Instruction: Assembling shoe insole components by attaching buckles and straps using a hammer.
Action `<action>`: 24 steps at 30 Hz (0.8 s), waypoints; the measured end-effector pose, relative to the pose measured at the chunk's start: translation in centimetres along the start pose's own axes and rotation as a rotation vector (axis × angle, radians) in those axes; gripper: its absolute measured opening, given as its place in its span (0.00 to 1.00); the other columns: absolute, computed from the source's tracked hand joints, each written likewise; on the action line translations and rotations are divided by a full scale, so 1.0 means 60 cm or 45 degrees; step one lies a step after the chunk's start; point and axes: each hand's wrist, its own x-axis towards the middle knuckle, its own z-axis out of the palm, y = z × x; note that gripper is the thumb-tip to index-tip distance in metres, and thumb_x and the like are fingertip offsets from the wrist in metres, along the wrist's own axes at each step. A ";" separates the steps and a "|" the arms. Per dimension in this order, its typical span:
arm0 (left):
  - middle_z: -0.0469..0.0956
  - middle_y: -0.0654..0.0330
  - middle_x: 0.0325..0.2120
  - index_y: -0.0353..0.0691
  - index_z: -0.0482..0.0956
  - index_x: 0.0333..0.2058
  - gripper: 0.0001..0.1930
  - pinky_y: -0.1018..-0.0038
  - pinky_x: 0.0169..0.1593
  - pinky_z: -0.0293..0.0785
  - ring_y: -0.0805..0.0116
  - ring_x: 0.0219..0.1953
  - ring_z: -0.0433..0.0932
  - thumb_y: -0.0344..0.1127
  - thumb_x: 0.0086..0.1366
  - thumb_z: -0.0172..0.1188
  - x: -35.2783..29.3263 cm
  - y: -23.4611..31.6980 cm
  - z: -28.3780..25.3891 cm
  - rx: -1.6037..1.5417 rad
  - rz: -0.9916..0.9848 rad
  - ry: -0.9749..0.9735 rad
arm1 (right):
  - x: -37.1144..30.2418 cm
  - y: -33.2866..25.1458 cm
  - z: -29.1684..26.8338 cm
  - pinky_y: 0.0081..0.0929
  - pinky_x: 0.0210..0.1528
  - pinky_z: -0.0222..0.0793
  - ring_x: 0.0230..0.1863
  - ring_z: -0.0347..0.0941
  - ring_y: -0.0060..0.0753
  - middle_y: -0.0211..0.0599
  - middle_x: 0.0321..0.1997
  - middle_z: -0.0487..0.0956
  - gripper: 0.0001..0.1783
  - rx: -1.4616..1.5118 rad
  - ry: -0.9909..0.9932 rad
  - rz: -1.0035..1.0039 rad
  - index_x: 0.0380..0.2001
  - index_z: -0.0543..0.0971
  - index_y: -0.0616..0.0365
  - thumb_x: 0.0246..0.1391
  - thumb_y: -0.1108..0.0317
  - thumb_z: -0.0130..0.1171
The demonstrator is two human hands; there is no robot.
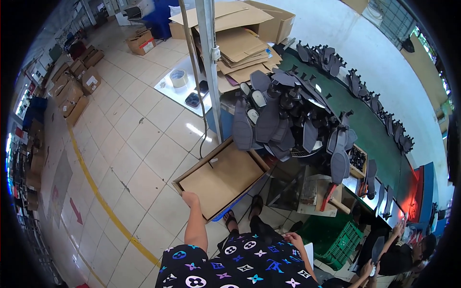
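Observation:
Below me is an open cardboard box (218, 185), shallow, with a flat brown sheet covering its bottom. My left hand (190, 198) is closed on the box's near left corner. Something blue shows under its near edge. Close to my body on the right, my right hand (293, 238) has loosely bent fingers and nothing visible in them. Beyond the box, a large pile of dark grey shoe soles (276, 115) with black straps is heaped at the end of a green conveyor belt (355, 110).
A metal post (209, 72) rises behind the box. Stacked cardboard (242, 48) lies beyond it. A tape roll (178, 78) sits on a white surface. On the right are a hammer (338, 205), a green crate (343, 245) and a co-worker's hands (370, 269) holding a sole.

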 end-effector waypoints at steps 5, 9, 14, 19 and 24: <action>0.73 0.34 0.52 0.27 0.71 0.57 0.20 0.58 0.58 0.69 0.41 0.52 0.75 0.30 0.68 0.50 -0.139 0.146 0.005 -0.415 0.253 0.138 | -0.032 0.053 -0.030 0.27 0.40 0.77 0.38 0.82 0.29 0.40 0.36 0.85 0.14 0.024 0.243 -0.076 0.42 0.79 0.66 0.66 0.65 0.54; 0.80 0.45 0.43 0.27 0.73 0.54 0.18 0.67 0.52 0.74 0.52 0.46 0.79 0.33 0.71 0.50 -0.120 0.102 -0.036 -0.287 0.399 -0.291 | -0.026 -0.084 0.001 0.25 0.29 0.75 0.25 0.80 0.27 0.37 0.17 0.80 0.22 -0.479 0.649 -0.239 0.22 0.79 0.65 0.65 0.58 0.54; 0.83 0.56 0.39 0.30 0.78 0.48 0.13 0.74 0.48 0.75 0.70 0.42 0.80 0.32 0.71 0.55 -0.364 0.378 -0.070 -0.670 1.036 -1.126 | -0.116 -0.404 -0.043 0.30 0.57 0.69 0.59 0.72 0.33 0.42 0.57 0.76 0.41 -0.394 0.351 -0.397 0.71 0.61 0.50 0.54 0.70 0.62; 0.82 0.56 0.43 0.33 0.78 0.50 0.13 0.76 0.48 0.74 0.72 0.41 0.79 0.33 0.71 0.55 -0.479 0.521 -0.061 -0.453 1.179 -1.803 | -0.045 -0.514 -0.183 0.27 0.43 0.74 0.40 0.78 0.28 0.39 0.46 0.82 0.22 0.115 1.058 -0.752 0.57 0.74 0.63 0.64 0.64 0.57; 0.80 0.51 0.46 0.30 0.70 0.58 0.22 0.75 0.44 0.77 0.69 0.39 0.81 0.37 0.71 0.57 -0.615 0.579 0.065 -0.209 1.185 -1.843 | 0.048 -0.569 -0.216 0.44 0.55 0.69 0.55 0.73 0.59 0.60 0.53 0.76 0.33 -0.575 1.119 -0.731 0.52 0.71 0.67 0.59 0.46 0.60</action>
